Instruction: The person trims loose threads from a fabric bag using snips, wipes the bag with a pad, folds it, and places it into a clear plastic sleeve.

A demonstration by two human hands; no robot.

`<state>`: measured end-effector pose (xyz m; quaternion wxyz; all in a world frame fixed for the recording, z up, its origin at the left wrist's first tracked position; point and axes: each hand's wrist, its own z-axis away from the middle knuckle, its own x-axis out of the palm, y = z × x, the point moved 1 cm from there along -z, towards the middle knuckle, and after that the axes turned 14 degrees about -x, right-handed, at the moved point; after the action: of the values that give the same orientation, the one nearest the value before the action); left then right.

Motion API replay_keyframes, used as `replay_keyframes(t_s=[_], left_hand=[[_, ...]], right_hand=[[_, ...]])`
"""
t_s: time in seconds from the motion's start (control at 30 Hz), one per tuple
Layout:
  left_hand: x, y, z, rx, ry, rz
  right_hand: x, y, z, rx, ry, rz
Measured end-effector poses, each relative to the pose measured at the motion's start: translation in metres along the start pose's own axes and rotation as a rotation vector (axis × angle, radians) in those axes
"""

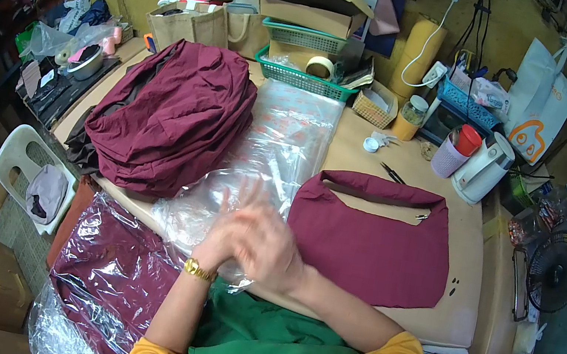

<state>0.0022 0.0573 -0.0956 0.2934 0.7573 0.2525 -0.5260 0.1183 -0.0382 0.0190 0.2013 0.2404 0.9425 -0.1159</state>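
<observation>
My left hand [231,227], with a gold watch [199,269] at its wrist, and my right hand [272,254] are pressed together, the right overlapping the left. Motion smears the fingers of both, so their grip is unclear. Clear plastic bags [287,133] lie beneath and around them, and some crumpled film shows just below the hands. Right of the hands, a flat maroon fabric bag [368,255] with a wide strap lies on the table; a small metal zipper pull shows near its strap. A heap of maroon bags [174,114] sits to the left.
Maroon bags in clear plastic [114,269] are low at the left, near a white chair [23,152]. At the back stand green baskets [307,80] and a cardboard box [307,10]. Tweezers [393,173], a lilac cup [446,158] and a white kettle [483,169] are at right.
</observation>
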Motion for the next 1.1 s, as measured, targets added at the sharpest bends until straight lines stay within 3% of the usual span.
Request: replay_keyframes(t_s=[0.03,0.1,0.17,0.23,0.27,0.37,0.4,0.47,0.57,0.63,0.67,0.7,0.77,0.83,0.9,0.93,1.0,1.1], left_hand=[[0.002,-0.001,-0.009,0.049,0.090,-0.406],[-0.008,0.006,-0.009,-0.523,-0.070,-0.155],[-0.018,0.012,-0.009,-0.503,-0.075,-0.178],[-0.010,0.006,0.000,-0.440,-0.045,0.061],[0.005,0.000,0.005,-0.365,0.211,0.088],[0.005,-0.015,0.004,-0.375,0.314,0.330],[-0.002,-0.011,-0.001,-0.311,0.457,0.273],[-0.018,-0.005,-0.005,-0.397,0.423,0.340],[-0.027,-0.003,-0.012,-0.470,0.411,0.483],[-0.036,0.002,-0.012,-0.439,0.248,0.811],[-0.040,-0.005,-0.007,-0.484,0.049,0.783],[-0.050,-0.004,-0.006,-0.484,0.051,0.781],[-0.072,0.002,-0.003,-0.506,-0.168,0.442],[-0.068,0.001,-0.003,-0.560,-0.154,0.396],[-0.054,-0.004,-0.002,-0.219,0.334,0.452],[-0.046,-0.002,0.004,-0.450,0.261,0.514],[-0.045,0.004,0.009,-0.535,0.283,0.481],[-0.045,0.004,0.021,-0.699,0.231,0.379]], right_hand=[[-0.003,-0.015,-0.002,-0.058,-0.024,-0.070],[0.001,-0.031,0.020,-0.090,-0.317,-0.290],[0.008,-0.038,0.039,-0.041,-0.413,-0.360],[0.013,-0.034,0.054,0.020,-0.506,-0.434],[0.015,-0.029,0.063,0.053,-0.589,-0.348],[0.021,-0.021,0.070,0.119,-0.677,-0.208],[0.022,-0.020,0.067,0.223,-0.779,-0.154],[0.028,-0.014,0.062,0.354,-0.936,-0.094],[0.035,-0.011,0.062,0.328,-0.951,0.006],[0.037,-0.011,0.065,0.287,-0.947,0.005],[0.038,-0.011,0.067,0.243,-0.947,0.003],[0.040,-0.011,0.071,0.240,-0.946,0.003],[0.045,-0.012,0.080,0.205,-0.876,0.025],[0.043,-0.015,0.074,0.227,-0.877,0.021],[0.040,-0.018,0.065,0.248,-0.876,0.019],[0.039,-0.018,0.061,0.297,-0.853,-0.036],[0.036,-0.018,0.054,0.346,-0.828,-0.090],[0.039,-0.019,0.052,0.397,-0.969,-0.051]])
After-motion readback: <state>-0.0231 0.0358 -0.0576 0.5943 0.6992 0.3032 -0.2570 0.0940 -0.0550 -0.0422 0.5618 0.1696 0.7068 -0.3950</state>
